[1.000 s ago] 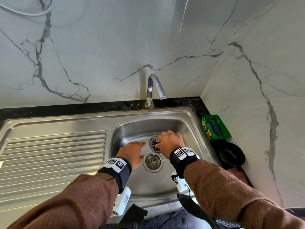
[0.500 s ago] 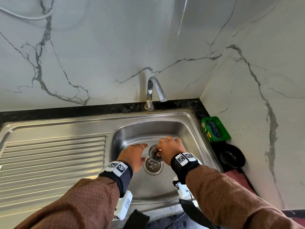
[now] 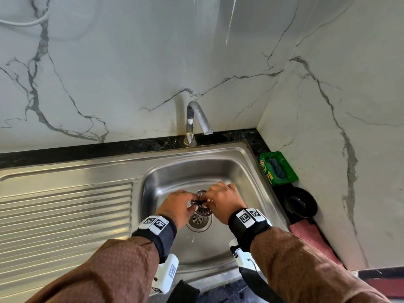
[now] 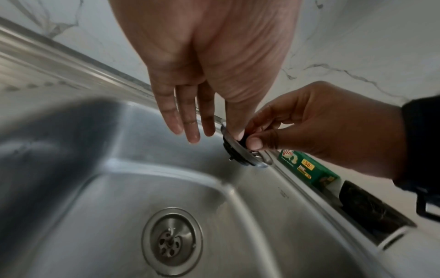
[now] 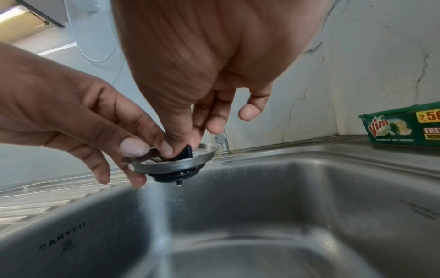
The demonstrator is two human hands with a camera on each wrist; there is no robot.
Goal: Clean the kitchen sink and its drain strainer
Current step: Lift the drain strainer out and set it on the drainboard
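Observation:
The steel drain strainer (image 3: pixel 202 207) with a black knob hangs above the sink basin (image 3: pixel 229 171), lifted clear of the open drain (image 3: pixel 198 221). My right hand (image 3: pixel 208 201) pinches the black knob (image 5: pixel 186 150) between thumb and fingers. My left hand (image 3: pixel 192 204) pinches the strainer's rim (image 5: pixel 142 159), thumb on top, while its other fingers (image 4: pixel 181 120) hang straight down. In the left wrist view the strainer (image 4: pixel 240 152) is tilted on edge and the drain (image 4: pixel 171 240) lies below. A drop hangs from the strainer's underside.
A curved tap (image 3: pixel 196 119) stands behind the basin. The ribbed drainboard (image 3: pixel 65 215) stretches left. Along the right wall sit a green soap tub (image 3: pixel 277 168), a black bowl (image 3: pixel 300 202) and a pink cloth (image 3: pixel 310 237). Marble walls close in at the back and right.
My right hand has lifted the strainer off the basin floor and brought it over the drain. My left hand left the basin floor and took hold of the rim.

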